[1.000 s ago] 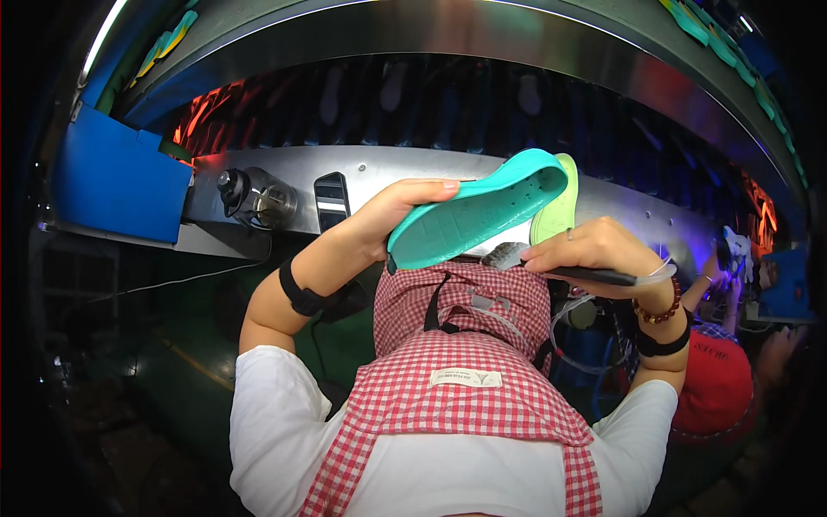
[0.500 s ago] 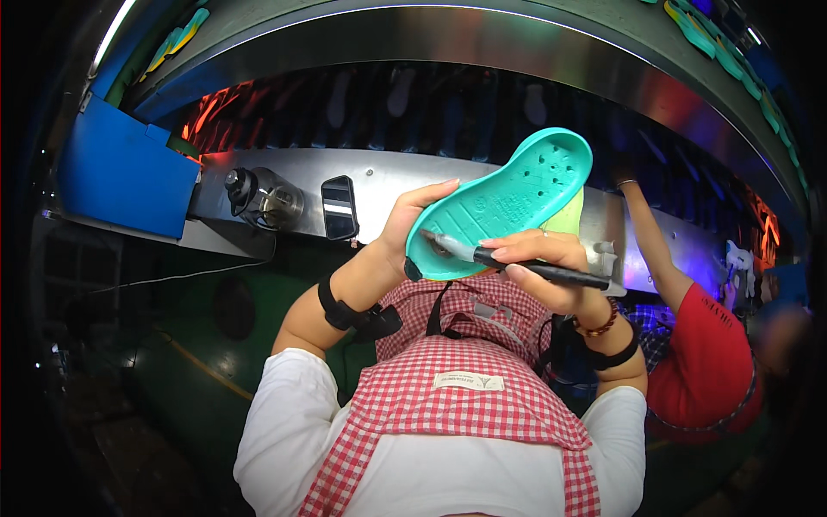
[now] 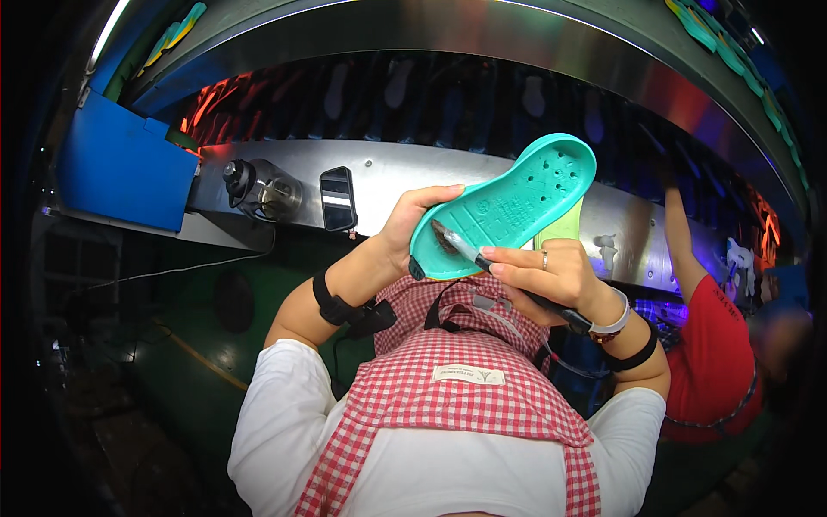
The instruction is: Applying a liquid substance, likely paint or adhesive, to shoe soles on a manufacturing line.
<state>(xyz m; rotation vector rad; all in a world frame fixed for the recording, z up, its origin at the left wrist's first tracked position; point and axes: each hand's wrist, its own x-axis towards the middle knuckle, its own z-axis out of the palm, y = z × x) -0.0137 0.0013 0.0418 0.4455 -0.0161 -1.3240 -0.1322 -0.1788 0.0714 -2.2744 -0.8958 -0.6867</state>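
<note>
My left hand (image 3: 412, 226) grips the heel end of a teal shoe sole (image 3: 508, 205), holding it tilted with its moulded underside toward me. A yellow-green sole (image 3: 562, 231) shows just behind it. My right hand (image 3: 551, 277) holds a dark-handled brush (image 3: 504, 274) like a pen. The brush's bristle tip rests on the teal sole near the heel, where a dark smear lies.
A steel conveyor housing (image 3: 379, 177) curves in front, with a motor (image 3: 263, 191) and a phone (image 3: 338, 198) on it. A blue box (image 3: 121, 164) sits at the left. A person in a red shirt (image 3: 715, 362) reaches toward the line at my right. More soles (image 3: 732, 52) hang overhead.
The teal sole has tipped up from lying flat to face me. My right hand has moved left and set the brush tip on its heel end.
</note>
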